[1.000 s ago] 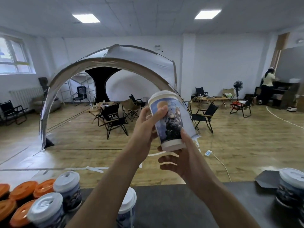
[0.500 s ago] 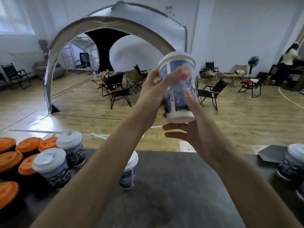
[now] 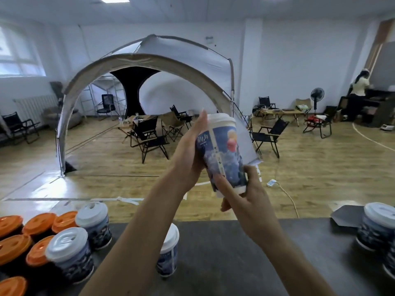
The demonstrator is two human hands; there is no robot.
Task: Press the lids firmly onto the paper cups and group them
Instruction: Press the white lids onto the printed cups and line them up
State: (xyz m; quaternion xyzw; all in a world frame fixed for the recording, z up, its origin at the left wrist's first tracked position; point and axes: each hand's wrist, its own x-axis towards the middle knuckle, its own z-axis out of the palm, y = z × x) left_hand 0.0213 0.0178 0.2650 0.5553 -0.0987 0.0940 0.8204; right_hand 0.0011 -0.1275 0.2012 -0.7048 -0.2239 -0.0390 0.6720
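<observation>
Paper, thin and light, probably crushed easily mid-wall: left hand (image 3: 190, 152) curled round upper side of printed cup (image 3: 224, 154) near white lid (image 3: 221, 119), right hand (image 3: 248, 201) gripping the likely stiffer base, all raised above dark table (image 3: 235, 263), lidded cups (image 3: 67, 246) grouped left.

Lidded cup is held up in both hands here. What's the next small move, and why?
Probably lower the paper cup onto the table beside the white-lidded cups at left. Its white lid looks seated, both the left hand and right hand hold it in the air, and lidded cups already stand grouped there.
</observation>
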